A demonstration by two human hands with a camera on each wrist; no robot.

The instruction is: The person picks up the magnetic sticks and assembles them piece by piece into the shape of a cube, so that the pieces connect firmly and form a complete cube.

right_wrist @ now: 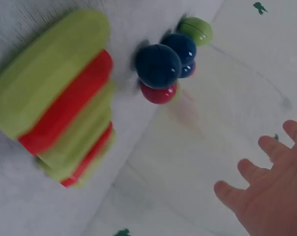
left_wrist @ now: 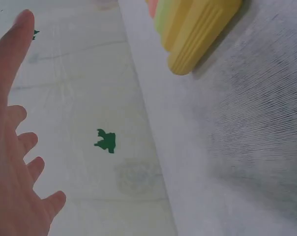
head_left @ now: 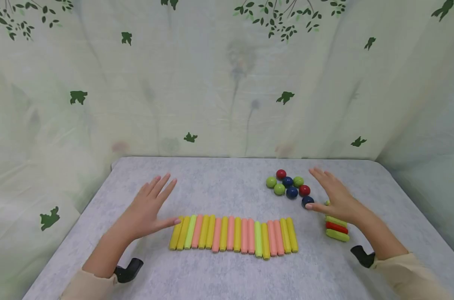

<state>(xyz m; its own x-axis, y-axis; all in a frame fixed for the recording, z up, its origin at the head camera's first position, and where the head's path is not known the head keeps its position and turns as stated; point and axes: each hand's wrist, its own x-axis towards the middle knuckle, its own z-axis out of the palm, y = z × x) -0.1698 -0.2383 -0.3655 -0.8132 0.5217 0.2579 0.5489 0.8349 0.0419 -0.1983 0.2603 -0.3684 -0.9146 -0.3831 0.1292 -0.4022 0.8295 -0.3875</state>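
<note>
My left hand [head_left: 141,212] hovers over the left of the table, fingers straight and spread, holding nothing. Its thumb overlaps the left end of a row of yellow, pink and light green sticks [head_left: 230,234] lying side by side. On the right, my right hand [head_left: 337,198] is also raised with spread fingers and nothing in it. Its thumb overlaps a dark blue ball [head_left: 307,202] in the head view. Below that hand lies a short row of green and red rounded bars [right_wrist: 65,105], partly hidden by it in the head view.
Several red, green and dark blue balls [head_left: 292,192] cluster at the back right of the grey table [head_left: 219,275]. A pale curtain [head_left: 211,83] with leaf prints hangs behind the table's far edge. Each wrist wears a black camera mount [head_left: 128,271].
</note>
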